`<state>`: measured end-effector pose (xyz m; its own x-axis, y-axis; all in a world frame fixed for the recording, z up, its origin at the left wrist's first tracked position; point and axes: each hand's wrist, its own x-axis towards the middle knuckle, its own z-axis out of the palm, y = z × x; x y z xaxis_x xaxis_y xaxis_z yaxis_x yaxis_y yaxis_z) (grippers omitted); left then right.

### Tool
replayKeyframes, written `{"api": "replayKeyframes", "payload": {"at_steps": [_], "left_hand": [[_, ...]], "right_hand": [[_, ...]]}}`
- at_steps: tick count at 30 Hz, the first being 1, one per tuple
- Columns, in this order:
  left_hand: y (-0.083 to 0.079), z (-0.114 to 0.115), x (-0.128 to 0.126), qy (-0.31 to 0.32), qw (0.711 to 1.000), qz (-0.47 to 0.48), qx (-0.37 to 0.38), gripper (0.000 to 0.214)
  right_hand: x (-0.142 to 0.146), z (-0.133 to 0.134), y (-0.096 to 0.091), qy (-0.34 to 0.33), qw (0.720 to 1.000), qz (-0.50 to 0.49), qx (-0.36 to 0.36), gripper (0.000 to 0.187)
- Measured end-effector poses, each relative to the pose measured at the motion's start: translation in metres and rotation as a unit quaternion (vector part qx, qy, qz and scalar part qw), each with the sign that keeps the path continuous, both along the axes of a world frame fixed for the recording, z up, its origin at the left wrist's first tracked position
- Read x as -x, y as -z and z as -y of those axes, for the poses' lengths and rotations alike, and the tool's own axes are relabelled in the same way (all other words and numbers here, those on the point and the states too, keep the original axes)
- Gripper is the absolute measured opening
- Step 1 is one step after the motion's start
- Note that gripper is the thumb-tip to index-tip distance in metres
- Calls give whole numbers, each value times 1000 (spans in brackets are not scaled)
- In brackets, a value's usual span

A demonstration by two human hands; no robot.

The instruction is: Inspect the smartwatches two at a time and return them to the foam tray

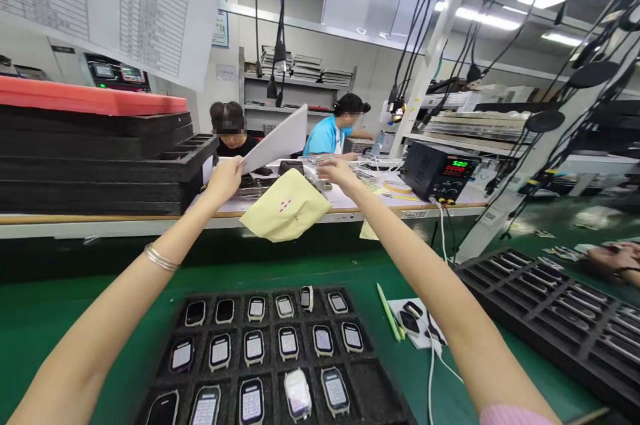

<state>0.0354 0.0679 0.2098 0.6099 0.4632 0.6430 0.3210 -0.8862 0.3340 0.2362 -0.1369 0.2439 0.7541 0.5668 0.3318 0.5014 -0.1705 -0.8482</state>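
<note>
My left hand (226,180) grips the near corner of a thin white sheet (283,138), which tilts up to the right above the raised shelf. Reaching over the same shelf, my right hand (340,172) has its fingers stretched out to the left, close to some clear plastic items (315,175); whether it touches them I cannot tell. A yellow paper (286,206) with small red marks hangs over the shelf edge between my arms. Below, a black foam tray (373,388) holds several smartwatches (254,346), most with lit screens, in separate compartments.
Black foam trays (90,172) are stacked at left under a red one (90,97). A power supply (439,172) stands on the shelf (350,215) at right. Green pens (390,312) and a white cable (431,378) lie on the green bench. Two co-workers (323,138) sit opposite.
</note>
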Motion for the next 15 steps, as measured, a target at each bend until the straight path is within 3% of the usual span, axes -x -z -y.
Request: {"api": "replayKeyframes", "payload": {"at_steps": [3, 6, 11, 15], "left_hand": [[-5, 1, 1, -46, 998, 40, 21, 27], [-9, 0, 4, -69, 995, 66, 37, 24], [-9, -2, 6, -87, 991, 89, 55, 25], [-2, -2, 6, -78, 991, 96, 55, 29]], "right_hand": [[-2, -7, 3, 40, 996, 51, 63, 19], [2, -24, -8, 47, 986, 103, 119, 20], [14, -73, -32, 37, 960, 110, 254, 28], [22, -108, -33, 66, 939, 86, 326, 27]]}}
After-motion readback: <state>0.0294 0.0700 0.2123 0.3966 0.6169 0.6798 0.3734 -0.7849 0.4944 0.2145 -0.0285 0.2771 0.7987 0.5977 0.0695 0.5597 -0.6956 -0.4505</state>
